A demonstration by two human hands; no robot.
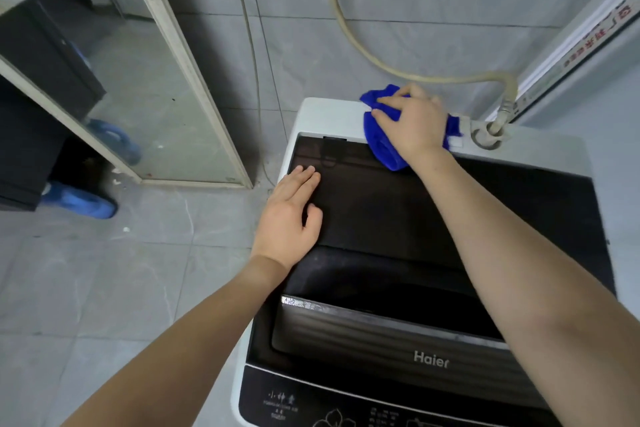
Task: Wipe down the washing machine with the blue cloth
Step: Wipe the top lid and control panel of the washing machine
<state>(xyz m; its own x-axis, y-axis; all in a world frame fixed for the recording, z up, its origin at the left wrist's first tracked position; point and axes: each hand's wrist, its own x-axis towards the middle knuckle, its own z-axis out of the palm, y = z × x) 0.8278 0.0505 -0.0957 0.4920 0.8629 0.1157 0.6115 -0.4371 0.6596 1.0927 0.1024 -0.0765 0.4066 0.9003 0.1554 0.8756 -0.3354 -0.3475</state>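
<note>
A top-loading washing machine (322, 111) with a white body and a dark glass lid fills the lower right. The blue cloth (381, 146) lies bunched on the white back strip of the machine, spilling onto the lid's far edge. My right hand (412, 122) presses flat on the cloth with fingers spread. My left hand (291, 215) rests flat on the lid's left side, fingers straight, holding nothing.
A beige hose (349, 25) runs down the grey tiled wall to an inlet fitting (488, 136) at the machine's back right corner. A leaning mirror (152, 87) stands on the floor to the left. Blue slippers (90, 205) lie beside dark furniture.
</note>
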